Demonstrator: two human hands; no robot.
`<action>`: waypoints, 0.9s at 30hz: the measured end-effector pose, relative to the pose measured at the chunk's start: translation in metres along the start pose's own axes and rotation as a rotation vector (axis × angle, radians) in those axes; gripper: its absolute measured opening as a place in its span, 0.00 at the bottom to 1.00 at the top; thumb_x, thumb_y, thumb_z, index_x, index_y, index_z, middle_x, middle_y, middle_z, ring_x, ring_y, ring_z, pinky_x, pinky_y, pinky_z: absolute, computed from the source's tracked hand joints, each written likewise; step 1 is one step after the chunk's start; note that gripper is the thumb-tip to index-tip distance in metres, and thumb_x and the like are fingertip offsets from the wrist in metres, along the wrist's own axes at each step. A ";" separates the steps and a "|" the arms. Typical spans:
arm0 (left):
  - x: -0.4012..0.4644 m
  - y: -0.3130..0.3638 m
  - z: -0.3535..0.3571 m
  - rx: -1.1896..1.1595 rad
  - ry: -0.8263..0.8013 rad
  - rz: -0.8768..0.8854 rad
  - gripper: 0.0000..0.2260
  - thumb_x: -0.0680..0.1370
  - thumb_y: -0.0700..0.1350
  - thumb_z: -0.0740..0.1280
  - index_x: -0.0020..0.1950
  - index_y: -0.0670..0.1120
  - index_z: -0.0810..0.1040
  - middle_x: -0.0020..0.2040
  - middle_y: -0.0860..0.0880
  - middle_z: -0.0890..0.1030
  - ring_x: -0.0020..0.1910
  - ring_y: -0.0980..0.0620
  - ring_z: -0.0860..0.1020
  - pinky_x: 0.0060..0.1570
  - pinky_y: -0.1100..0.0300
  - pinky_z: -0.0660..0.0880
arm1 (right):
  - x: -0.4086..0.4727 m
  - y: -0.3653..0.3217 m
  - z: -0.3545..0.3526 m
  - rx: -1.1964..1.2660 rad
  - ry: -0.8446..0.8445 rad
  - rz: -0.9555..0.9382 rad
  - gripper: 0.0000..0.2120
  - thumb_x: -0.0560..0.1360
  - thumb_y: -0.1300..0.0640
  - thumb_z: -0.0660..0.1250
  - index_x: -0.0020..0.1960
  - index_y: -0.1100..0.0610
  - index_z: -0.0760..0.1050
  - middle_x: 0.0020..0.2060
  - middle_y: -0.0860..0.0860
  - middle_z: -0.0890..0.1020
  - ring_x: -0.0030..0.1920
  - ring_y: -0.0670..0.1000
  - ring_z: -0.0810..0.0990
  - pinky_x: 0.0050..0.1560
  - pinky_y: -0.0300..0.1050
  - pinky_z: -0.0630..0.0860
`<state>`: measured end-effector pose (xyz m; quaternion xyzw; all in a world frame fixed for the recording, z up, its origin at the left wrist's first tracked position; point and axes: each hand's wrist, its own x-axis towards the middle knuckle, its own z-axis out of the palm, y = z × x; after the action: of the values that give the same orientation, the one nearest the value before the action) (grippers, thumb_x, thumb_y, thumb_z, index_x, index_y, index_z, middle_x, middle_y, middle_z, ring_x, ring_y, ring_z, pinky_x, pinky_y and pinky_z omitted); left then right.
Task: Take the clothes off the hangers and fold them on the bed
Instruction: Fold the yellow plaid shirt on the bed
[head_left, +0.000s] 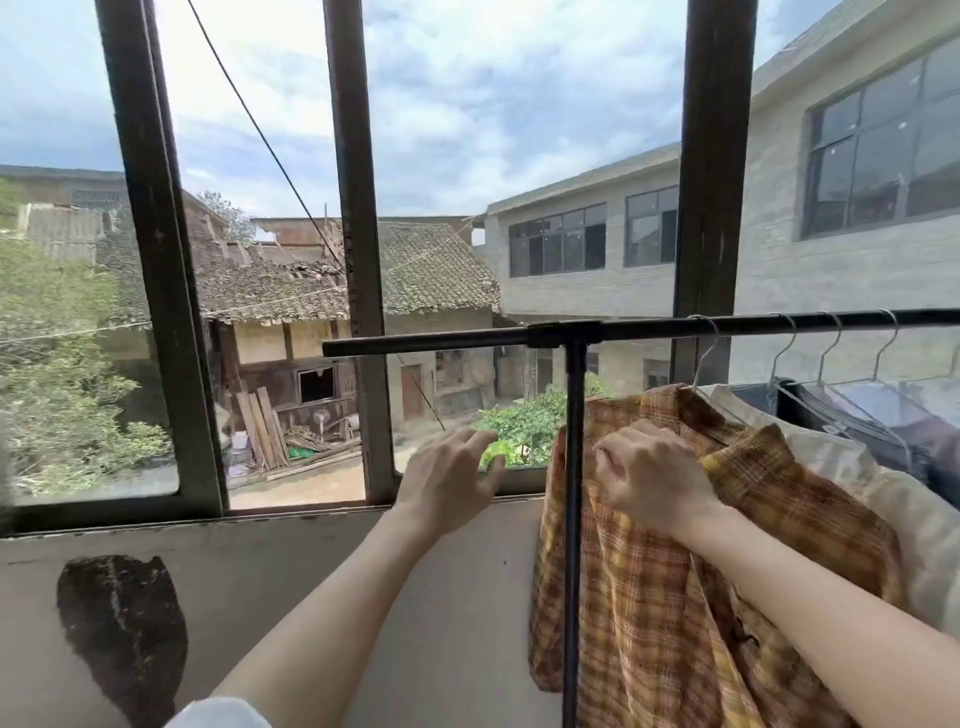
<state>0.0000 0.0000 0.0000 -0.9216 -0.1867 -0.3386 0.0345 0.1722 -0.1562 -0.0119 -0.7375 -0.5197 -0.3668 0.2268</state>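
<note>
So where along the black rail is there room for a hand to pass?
The black metal rail is bare left of its upright post, above the open left hand. Right of the post it is crowded: wire hangers, the orange plaid shirt gripped by the right hand.

I see a barred window (358, 156) filling the top half, a tiled-roof house (291, 280) around eleven o'clock, a grey building (831, 249) at two, and a dark wall stain (124, 634) at seven.
</note>
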 end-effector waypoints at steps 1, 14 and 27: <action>0.002 0.008 0.009 -0.025 -0.028 -0.002 0.18 0.81 0.52 0.58 0.69 0.49 0.71 0.65 0.51 0.75 0.62 0.49 0.74 0.60 0.55 0.69 | -0.009 0.008 -0.001 -0.017 -0.015 0.035 0.05 0.71 0.59 0.67 0.41 0.58 0.81 0.36 0.53 0.84 0.38 0.54 0.81 0.41 0.51 0.80; 0.048 0.132 0.132 -0.509 -0.112 -0.133 0.17 0.79 0.51 0.62 0.65 0.46 0.74 0.59 0.47 0.79 0.54 0.49 0.78 0.54 0.52 0.76 | -0.062 0.119 -0.010 -0.206 -0.310 0.091 0.27 0.75 0.59 0.63 0.73 0.54 0.63 0.72 0.52 0.66 0.64 0.56 0.74 0.53 0.52 0.78; 0.075 0.185 0.158 -0.907 0.020 -0.389 0.21 0.73 0.54 0.71 0.59 0.42 0.80 0.51 0.50 0.82 0.48 0.56 0.80 0.50 0.65 0.76 | -0.063 0.147 0.009 0.093 -0.271 0.251 0.16 0.80 0.59 0.57 0.67 0.55 0.71 0.62 0.50 0.75 0.52 0.56 0.80 0.44 0.47 0.75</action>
<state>0.2172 -0.1178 -0.0625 -0.7884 -0.1886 -0.3948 -0.4324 0.2998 -0.2400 -0.0600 -0.8279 -0.4659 -0.2083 0.2325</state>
